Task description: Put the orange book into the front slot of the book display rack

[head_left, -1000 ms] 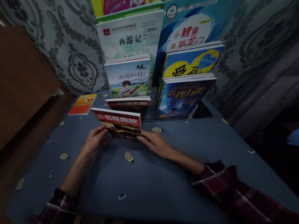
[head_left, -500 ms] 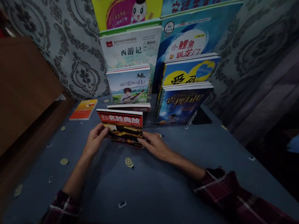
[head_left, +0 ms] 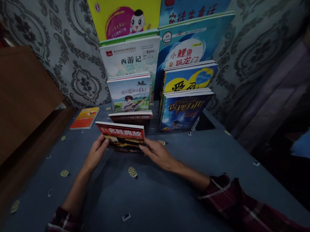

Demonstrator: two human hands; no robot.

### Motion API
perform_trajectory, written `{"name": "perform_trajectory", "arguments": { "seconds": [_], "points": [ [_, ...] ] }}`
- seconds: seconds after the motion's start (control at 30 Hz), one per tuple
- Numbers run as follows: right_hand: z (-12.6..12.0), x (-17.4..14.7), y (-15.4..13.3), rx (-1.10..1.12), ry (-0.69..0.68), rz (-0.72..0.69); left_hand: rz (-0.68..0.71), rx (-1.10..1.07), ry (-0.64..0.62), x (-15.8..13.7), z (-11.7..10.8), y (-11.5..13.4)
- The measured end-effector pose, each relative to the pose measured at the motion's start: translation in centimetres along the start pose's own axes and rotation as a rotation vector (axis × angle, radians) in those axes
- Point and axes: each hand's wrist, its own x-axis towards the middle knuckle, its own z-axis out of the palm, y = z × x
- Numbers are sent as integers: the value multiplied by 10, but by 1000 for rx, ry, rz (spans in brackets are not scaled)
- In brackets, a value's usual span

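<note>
While left hand (head_left: 96, 154) and right hand (head_left: 158, 154) grip red book (head_left: 123, 137), other books (head_left: 182, 113) already stand behind it, orange book (head_left: 84, 119) just flat to its left.

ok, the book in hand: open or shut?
Shut. The 名胜典故 paperback shows one front cover, with its top edge a single thin white band, no spread pages; left hand and right hand hold opposite sides.
</note>
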Motion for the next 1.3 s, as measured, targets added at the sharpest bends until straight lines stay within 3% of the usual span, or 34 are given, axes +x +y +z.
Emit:
{"name": "perform_trajectory", "arguments": {
  "seconds": [0.43, 0.73, 0.83, 0.97, 1.1, 1.3],
  "points": [
    [-10, 0, -11, -30, -19, -37, 1, 45, 54, -9, 5, 8],
    [-22, 14, -41, -4, 61, -37, -18, 232, 263, -13, 11, 31],
    [-25, 22, -48, 37, 55, -42, -9, 182, 288, -11, 13, 40],
    [-24, 29, -45, 137, 84, 21, -54, 96, 304, -6, 19, 49],
    [-25, 33, -38, 286, 21, 40, -50, 113, 295, -1, 24, 52],
    [-41, 38, -35, 248, -33, -17, -24, 109, 295, 11, 25, 50]
  ]
}}
